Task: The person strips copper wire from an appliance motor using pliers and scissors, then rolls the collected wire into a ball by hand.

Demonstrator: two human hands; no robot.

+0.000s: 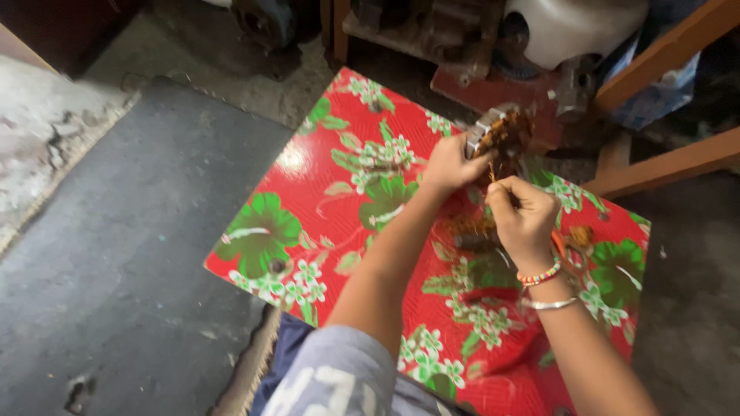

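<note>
Beaded bracelet [538, 274], silver bangle [549, 304], grey sleeve [339, 377]

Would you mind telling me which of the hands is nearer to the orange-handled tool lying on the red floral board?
Right. The right hand is just left of the orange-handled tool, wrist almost over it; the left hand is farther up-left, gripping the wound metal part.

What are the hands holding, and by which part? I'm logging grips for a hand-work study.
The left hand grips a metal motor core wound with copper wire by its near side. The right hand pinches a thin copper strand coming off it.
</note>
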